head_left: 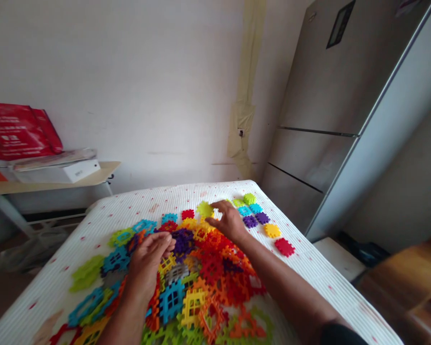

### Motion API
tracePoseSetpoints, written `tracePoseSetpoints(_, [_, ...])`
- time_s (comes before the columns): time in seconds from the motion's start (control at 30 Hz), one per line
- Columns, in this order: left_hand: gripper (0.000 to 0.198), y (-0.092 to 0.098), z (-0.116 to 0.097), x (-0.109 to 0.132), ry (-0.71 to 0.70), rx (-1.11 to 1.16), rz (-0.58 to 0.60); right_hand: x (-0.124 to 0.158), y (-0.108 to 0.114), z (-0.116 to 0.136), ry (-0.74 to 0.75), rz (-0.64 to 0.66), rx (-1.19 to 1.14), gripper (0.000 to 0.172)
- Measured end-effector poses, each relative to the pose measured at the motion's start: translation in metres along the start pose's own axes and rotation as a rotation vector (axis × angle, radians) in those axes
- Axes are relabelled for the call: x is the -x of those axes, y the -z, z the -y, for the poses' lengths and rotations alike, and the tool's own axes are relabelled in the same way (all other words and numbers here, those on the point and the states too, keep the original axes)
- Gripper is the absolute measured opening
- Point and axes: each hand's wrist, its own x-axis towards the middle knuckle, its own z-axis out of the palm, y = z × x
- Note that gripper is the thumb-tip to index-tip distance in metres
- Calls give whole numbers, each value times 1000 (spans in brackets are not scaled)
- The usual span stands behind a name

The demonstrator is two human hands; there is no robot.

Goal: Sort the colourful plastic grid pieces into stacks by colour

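Observation:
My right hand [230,219] reaches over the far side of a heap of plastic interlocking blocks. Its thumb and fingers are closed at the edge of a lime-green interlocking block [204,209], a flat piece with notched edges. My left hand [153,253] is above the heap's left part, fingers curled and tips pressed together; anything between them is hidden. A purple block [183,241] lies just beyond its fingertips. Between my forearms are a blue window-shaped block [172,301], a yellow window-shaped block [194,307] and many red and orange pieces.
Right of the heap, solid square blocks lie sorted by colour: green [249,198], purple [262,218], yellow [272,230] and red [284,247]. The table has a white dotted cloth [309,278]. A fridge [316,120] stands right; a side table [107,172] with a red bag [17,132] stands left.

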Motion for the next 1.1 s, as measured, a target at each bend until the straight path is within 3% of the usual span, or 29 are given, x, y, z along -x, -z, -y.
tracePoseSetpoints(0.1, [42,1,1,-2,18,46,-16,-22,21,-60,-265,-79,263,31])
tracePoseSetpoints(0.17, [43,2,1,-2,30,59,-27,-30,34,-95,-485,-17,431,32])
tracePoseSetpoints(0.33, [42,2,3,-4,34,43,-41,-32,48,-142,-657,13,515,35])
tracePoseSetpoints(0.57, [39,4,4,-4,27,17,-62,-34,41,-155,-758,50,571,38])
tracePoseSetpoints(1.1, [43,4,3,-5,41,30,-44,-35,36,-152,-743,98,639,38])
